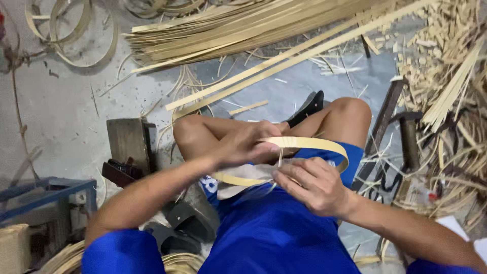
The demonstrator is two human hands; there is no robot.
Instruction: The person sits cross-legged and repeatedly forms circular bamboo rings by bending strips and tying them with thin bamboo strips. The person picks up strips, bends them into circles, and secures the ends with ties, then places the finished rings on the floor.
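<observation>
I sit low with my knees up, in blue shorts. My left hand point(248, 144) grips the upper part of a pale bamboo strip point(314, 144) bent into a loop over my lap. My right hand point(312, 183) pinches the lower end of the same loop, where the strip's ends overlap near a thin sliver that stands upright between my hands.
A pile of long bamboo strips point(243, 28) lies ahead on the concrete floor, with finished hoops point(76, 35) at the far left. Short offcuts point(446, 56) heap at the right beside a hammer-like tool point(408, 139). A wooden block point(128, 142) and a blue metal frame point(45, 195) stand at my left.
</observation>
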